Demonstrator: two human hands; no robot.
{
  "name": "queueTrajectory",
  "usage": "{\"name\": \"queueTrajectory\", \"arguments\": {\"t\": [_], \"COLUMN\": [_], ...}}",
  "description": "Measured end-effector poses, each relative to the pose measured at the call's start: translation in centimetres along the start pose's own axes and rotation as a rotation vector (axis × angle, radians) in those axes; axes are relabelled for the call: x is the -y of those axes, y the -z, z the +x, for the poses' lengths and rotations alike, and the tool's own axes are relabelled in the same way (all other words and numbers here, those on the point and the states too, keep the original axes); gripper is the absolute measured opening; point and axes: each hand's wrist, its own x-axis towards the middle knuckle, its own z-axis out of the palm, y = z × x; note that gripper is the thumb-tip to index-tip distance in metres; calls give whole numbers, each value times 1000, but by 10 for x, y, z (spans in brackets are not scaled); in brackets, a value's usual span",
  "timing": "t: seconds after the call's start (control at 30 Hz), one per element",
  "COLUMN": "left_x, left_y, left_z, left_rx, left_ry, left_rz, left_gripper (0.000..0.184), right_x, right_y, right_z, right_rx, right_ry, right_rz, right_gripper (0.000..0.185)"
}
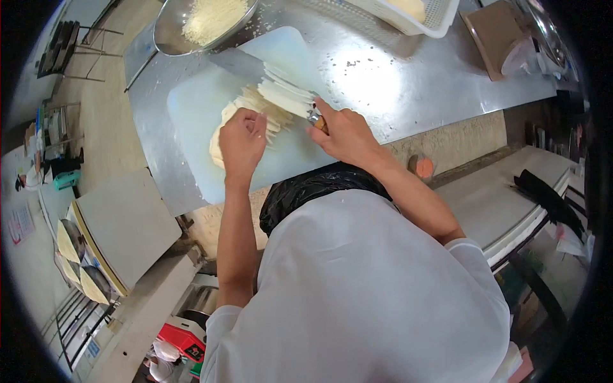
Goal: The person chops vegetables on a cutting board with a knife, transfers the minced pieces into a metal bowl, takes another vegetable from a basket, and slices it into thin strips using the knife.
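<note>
My right hand (350, 135) is closed around the wooden handle of a wide-bladed kitchen knife (237, 66). The blade points to the upper left, and a row of thin pale strips (285, 91) lies across it. My left hand (244, 142), fingers curled in, rests on a fanned pile of pale slices (219, 142), perhaps a peeled vegetable; its exact kind is unclear. Beside the fingers, more cut shreds (276, 120) spread between the pile and the knife. All of this is on a whitish cutting board (185, 121).
A metal bowl (167, 39) of pale shreds stands at the table's far left edge. Farther right are a white plastic basket (440, 19) with pale pieces and a brown board (495, 38). Scraps dot the steel table (434, 83). Other people appear far off at left.
</note>
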Motion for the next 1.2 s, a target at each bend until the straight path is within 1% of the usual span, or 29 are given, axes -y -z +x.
{"name": "queueTrajectory", "arguments": {"t": [0.03,0.13,0.17,0.27,0.37,0.47,0.53,0.6,0.67,0.77,0.87,0.97,1.07,1.13,1.2], "left_x": [-12,-25,-27,-23,-19,-24,-29,-31,-32,-23,-26,-9,-20,-29,-51], "left_y": [8,28,30,26,26,30,29,25,17,-1,-12,-33,-21,10,56], "left_z": [0,6,13,32,50,67,77,89,105,121,128,138,138,141,118], "left_rx": [-16,-118,-92,28,156,337,421,509,602,600,568,469,489,361,84], "left_ry": [50,-524,-673,-775,-703,-648,-591,-521,-441,-434,-529,-636,-583,-665,-616], "left_rz": [20,176,201,281,220,334,386,452,530,517,585,627,587,336,85], "left_gripper": [17,13,15,17,19,22,25,28,30,30,29,27,22,15,8], "right_x": [-2,-5,-5,-3,-4,-10,-10,-6,-5,-6,2,11,24,26,22], "right_y": [-4,-14,-16,-23,-25,-31,-32,-32,-35,-41,-36,-32,-28,-24,-18], "right_z": [0,1,2,4,6,6,6,4,2,1,-2,-11,-19,-23,-26], "right_rx": [-4,-2,5,18,14,4,2,9,9,2,10,31,53,59,45], "right_ry": [-1,0,-3,15,25,42,47,39,77,91,81,73,75,60,38], "right_rz": [-27,-74,-67,-92,-117,-126,-145,-175,-173,-156,-135,-134,-64,14,95], "right_gripper": [65,72,73,76,78,80,81,83,81,82,82,81,79,75,68]}}
